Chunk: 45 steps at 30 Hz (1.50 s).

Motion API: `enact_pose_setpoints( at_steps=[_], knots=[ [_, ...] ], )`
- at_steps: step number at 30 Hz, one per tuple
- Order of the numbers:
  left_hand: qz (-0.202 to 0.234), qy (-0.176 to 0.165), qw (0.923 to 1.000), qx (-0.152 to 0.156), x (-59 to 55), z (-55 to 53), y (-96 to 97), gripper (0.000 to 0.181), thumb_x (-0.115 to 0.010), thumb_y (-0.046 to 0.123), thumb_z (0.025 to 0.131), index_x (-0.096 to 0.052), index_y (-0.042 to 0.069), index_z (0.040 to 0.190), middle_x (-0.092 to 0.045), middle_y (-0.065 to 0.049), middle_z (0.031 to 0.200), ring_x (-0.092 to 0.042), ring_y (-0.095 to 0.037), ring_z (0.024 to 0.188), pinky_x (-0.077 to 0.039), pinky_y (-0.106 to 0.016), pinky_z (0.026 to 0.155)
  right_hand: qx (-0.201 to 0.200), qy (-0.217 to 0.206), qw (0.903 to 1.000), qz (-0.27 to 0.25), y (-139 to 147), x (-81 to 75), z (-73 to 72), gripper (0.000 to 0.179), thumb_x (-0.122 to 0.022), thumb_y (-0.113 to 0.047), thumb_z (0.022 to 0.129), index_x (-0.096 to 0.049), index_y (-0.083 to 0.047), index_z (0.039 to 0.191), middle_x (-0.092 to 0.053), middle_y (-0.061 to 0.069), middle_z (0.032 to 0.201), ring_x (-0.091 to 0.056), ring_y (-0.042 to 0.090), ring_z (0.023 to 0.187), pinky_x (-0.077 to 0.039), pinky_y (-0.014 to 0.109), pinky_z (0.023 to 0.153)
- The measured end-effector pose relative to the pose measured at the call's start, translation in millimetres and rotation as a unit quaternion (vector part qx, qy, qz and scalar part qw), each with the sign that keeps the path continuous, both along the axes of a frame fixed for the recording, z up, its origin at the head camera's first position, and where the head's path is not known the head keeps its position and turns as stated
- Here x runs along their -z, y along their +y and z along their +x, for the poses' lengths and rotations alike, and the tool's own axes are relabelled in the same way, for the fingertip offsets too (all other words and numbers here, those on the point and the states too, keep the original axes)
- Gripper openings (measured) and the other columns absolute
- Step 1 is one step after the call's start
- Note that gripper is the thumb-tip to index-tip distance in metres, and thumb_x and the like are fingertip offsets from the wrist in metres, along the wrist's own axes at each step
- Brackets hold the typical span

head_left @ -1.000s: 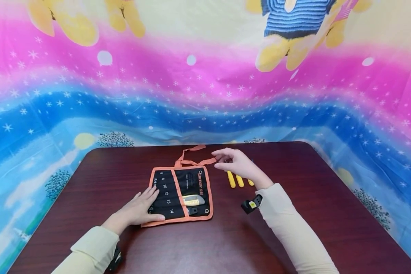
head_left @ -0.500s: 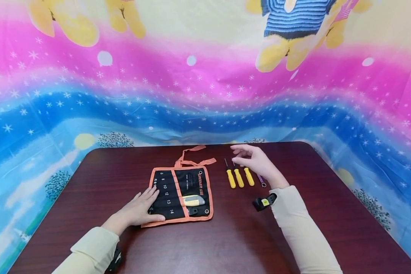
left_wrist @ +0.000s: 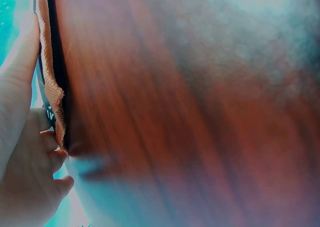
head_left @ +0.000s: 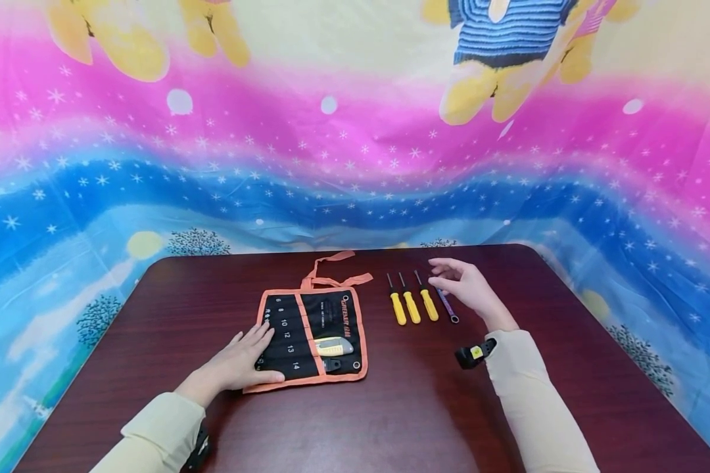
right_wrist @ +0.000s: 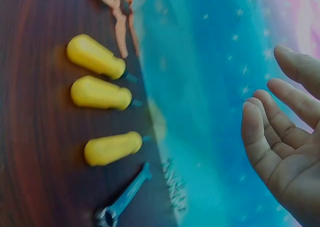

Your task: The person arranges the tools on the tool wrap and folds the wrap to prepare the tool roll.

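My left hand (head_left: 239, 358) rests with spread fingers on the left side of a black tool pouch (head_left: 331, 315) with orange trim and printed numbers. A utility knife (head_left: 334, 346) with a pale yellow body sits in one of its pockets, beside a small black piece (head_left: 332, 364). To the right, my right hand (head_left: 464, 287) hovers with relaxed, slightly bent fingers and nothing in it. Under and beside its fingertips lies a combination wrench (right_wrist: 125, 197). Three yellow-handled screwdrivers (head_left: 412, 307) lie in a row left of the wrench, their shafts pointing away.
Orange tie straps (head_left: 331, 279) trail from the pouch's far edge. The dark red wooden table (head_left: 378, 420) ends at a printed cloth backdrop (head_left: 355, 184) behind and at the sides. Each wrist wears a black camera (head_left: 475, 355).
My right hand has moved right, from beside the pouch's straps across the screwdrivers to above the wrench, uncovering the screwdrivers. My left hand has stayed on the pouch.
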<state>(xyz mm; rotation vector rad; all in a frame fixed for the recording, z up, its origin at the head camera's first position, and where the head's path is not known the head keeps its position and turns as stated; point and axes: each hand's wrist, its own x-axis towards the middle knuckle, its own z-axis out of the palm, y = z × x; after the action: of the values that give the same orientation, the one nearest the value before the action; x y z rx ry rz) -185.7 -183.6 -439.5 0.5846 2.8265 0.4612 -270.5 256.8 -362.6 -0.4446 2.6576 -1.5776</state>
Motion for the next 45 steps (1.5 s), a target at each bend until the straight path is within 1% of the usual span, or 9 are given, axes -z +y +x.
enact_pose_setpoints(
  at_steps=[6, 8, 16, 24, 31, 35, 39, 42, 45],
  knots=[
    [0.003, 0.002, 1.0, 0.0, 1.0, 0.0, -0.7, 0.1, -0.058, 0.065, 0.076, -0.029, -0.003, 0.142, -0.022, -0.023, 0.146, -0.017, -0.037, 0.134, -0.011, -0.056, 0.105, 0.019, -0.018, 0.9997, -0.001, 16, 17.2, -3.4, 0.049, -0.064, -0.021, 0.088, -0.048, -0.002, 0.131, -0.054, 0.02, 0.113, -0.055, 0.032, 0.095, -0.051, 0.045, 0.076],
    [0.003, 0.003, 1.0, 0.001, 1.1, 0.0, -0.7, 0.1, -0.058, 0.065, 0.076, -0.029, -0.003, 0.142, -0.022, -0.023, 0.146, -0.017, -0.037, 0.134, -0.011, -0.056, 0.105, 0.024, -0.025, 0.9994, 0.002, 21, 23.2, -5.1, 0.05, -0.063, -0.02, 0.089, -0.047, -0.001, 0.132, -0.054, 0.02, 0.112, -0.055, 0.031, 0.095, -0.05, 0.048, 0.077],
    [0.003, 0.004, 1.0, 0.001, 1.2, 0.3, -0.5, 0.099, -0.057, 0.066, 0.076, -0.029, -0.003, 0.142, -0.023, -0.023, 0.146, -0.017, -0.037, 0.134, -0.012, -0.055, 0.105, 0.042, -0.051, 0.9976, 0.022, 35, 43.7, -8.1, 0.051, -0.063, -0.022, 0.089, -0.046, -0.001, 0.132, -0.054, 0.019, 0.112, -0.055, 0.032, 0.098, -0.052, 0.036, 0.075],
    [0.006, 0.011, 0.9999, 0.01, 1.7, -0.4, -1.3, 0.098, -0.058, 0.065, 0.077, -0.03, -0.004, 0.141, -0.023, -0.024, 0.146, -0.017, -0.037, 0.134, -0.013, -0.055, 0.105, 0.053, -0.075, 0.9952, 0.036, 43, 59.3, -7.9, 0.047, -0.061, -0.013, 0.089, -0.047, 0.004, 0.13, -0.055, 0.019, 0.108, -0.056, 0.032, 0.093, -0.053, 0.035, 0.072],
    [0.008, 0.01, 0.9999, 0.011, 2.4, -0.7, -1.7, 0.1, -0.058, 0.065, 0.076, -0.03, -0.004, 0.141, -0.023, -0.024, 0.146, -0.017, -0.037, 0.134, -0.013, -0.056, 0.104, 0.056, -0.099, 0.992, 0.055, 42, 68.7, -11.4, 0.043, -0.063, -0.012, 0.088, -0.051, 0.004, 0.126, -0.056, 0.016, 0.102, -0.058, 0.025, 0.081, -0.052, 0.032, 0.068],
    [0.01, 0.008, 0.9999, 0.01, 2.0, -0.1, -1.4, 0.1, -0.058, 0.065, 0.076, -0.03, -0.005, 0.141, -0.023, -0.024, 0.146, -0.017, -0.038, 0.134, -0.013, -0.056, 0.104, 0.059, -0.102, 0.9902, 0.075, 41, 71.0, -13.4, 0.04, -0.063, -0.008, 0.087, -0.052, 0.004, 0.124, -0.055, 0.015, 0.097, -0.057, 0.023, 0.074, -0.052, 0.033, 0.064],
    [0.011, 0.007, 0.9999, 0.009, 1.3, 0.2, -1.0, 0.099, -0.059, 0.064, 0.076, -0.03, -0.005, 0.141, -0.023, -0.024, 0.146, -0.017, -0.038, 0.134, -0.013, -0.056, 0.104, 0.057, -0.1, 0.9884, 0.099, 40, 72.9, -14.0, 0.042, -0.063, -0.006, 0.086, -0.05, 0.005, 0.125, -0.053, 0.013, 0.092, -0.055, 0.022, 0.07, -0.051, 0.033, 0.06],
    [0.011, 0.006, 0.9999, 0.008, 0.9, 0.3, -0.5, 0.099, -0.059, 0.064, 0.076, -0.03, -0.005, 0.141, -0.023, -0.024, 0.146, -0.017, -0.038, 0.134, -0.013, -0.056, 0.104, 0.062, -0.096, 0.9861, 0.12, 40, 73.3, -13.5, 0.043, -0.063, -0.004, 0.086, -0.049, 0.005, 0.125, -0.054, 0.012, 0.087, -0.054, 0.021, 0.067, -0.049, 0.033, 0.056],
    [0.011, 0.005, 0.9999, 0.007, 0.8, -0.1, -0.2, 0.099, -0.059, 0.064, 0.076, -0.029, -0.004, 0.141, -0.023, -0.024, 0.146, -0.017, -0.038, 0.134, -0.013, -0.056, 0.105, 0.072, -0.099, 0.9827, 0.139, 39, 71.5, -12.9, 0.039, -0.062, -0.003, 0.085, -0.05, 0.006, 0.121, -0.055, 0.011, 0.083, -0.052, 0.021, 0.065, -0.047, 0.032, 0.053]
  ],
)
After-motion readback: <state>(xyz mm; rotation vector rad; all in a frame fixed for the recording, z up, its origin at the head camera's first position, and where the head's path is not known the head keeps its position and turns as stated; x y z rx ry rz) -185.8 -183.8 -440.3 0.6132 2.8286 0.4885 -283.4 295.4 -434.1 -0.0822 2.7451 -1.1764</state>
